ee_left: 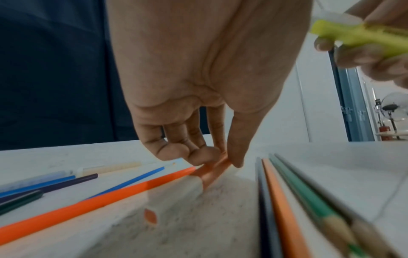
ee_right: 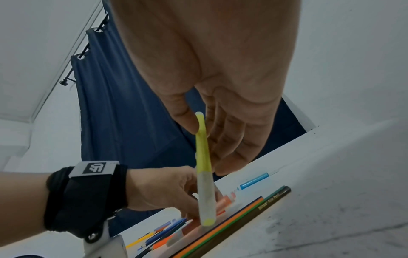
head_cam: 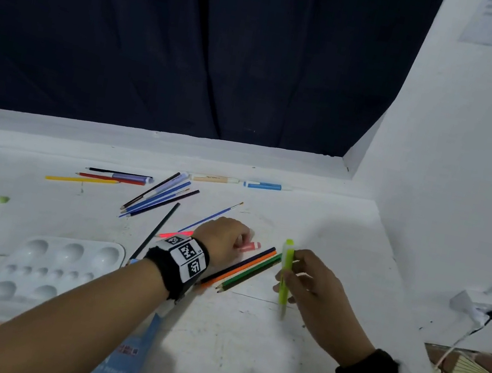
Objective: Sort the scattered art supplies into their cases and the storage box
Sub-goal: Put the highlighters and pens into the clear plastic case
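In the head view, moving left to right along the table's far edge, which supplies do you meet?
Yellow pencil → red pencil → purple marker → beige marker → blue marker.

Dark blue curtain (head_cam: 165, 40), white wall (head_cam: 472, 160), white table (head_cam: 245, 334)

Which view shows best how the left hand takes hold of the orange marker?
The left wrist view: the left hand's fingertips and thumb pinch the orange marker on the table. The head view shows only the marker's end past the knuckles. In the right wrist view, the green highlighter blocks the pinch.
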`<state>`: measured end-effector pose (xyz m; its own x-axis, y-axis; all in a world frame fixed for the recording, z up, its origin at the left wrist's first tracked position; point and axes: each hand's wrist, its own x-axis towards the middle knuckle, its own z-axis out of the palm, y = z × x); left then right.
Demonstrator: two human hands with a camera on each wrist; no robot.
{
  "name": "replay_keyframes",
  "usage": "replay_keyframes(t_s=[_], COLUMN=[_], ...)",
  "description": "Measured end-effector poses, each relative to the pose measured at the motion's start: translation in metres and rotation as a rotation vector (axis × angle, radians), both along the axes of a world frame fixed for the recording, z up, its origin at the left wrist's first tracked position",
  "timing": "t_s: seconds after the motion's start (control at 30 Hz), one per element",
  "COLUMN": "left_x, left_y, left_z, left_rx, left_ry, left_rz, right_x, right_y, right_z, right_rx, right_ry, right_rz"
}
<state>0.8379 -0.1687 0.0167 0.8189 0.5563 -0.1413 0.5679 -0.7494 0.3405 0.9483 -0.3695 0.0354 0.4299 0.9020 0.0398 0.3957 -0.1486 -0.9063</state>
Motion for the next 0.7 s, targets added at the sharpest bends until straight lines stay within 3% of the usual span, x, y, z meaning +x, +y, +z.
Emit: replay_keyframes(t_s=[0.23,0.5,0.7], left_x=[-0.038,-0.131,-0.218], left_y=[-0.015,-0.059,-0.067], left_z=[0.031,0.067,0.071], left_rx=[-0.083,-0.506,-0.596], left_ry=[-0.225,-0.737,-1.074], left_rz=[0.062,0.280,0.471], right_x=[-0.020,-0.063,-0.111], right_y=[0.000,0.010,0.026], right_z=[0.003,0.002,-0.008], right_rx=[0.039,-0.005,-0.080], right_ry=[0.098,0.205,0.109], right_rz=[0.036,0.140,0.306])
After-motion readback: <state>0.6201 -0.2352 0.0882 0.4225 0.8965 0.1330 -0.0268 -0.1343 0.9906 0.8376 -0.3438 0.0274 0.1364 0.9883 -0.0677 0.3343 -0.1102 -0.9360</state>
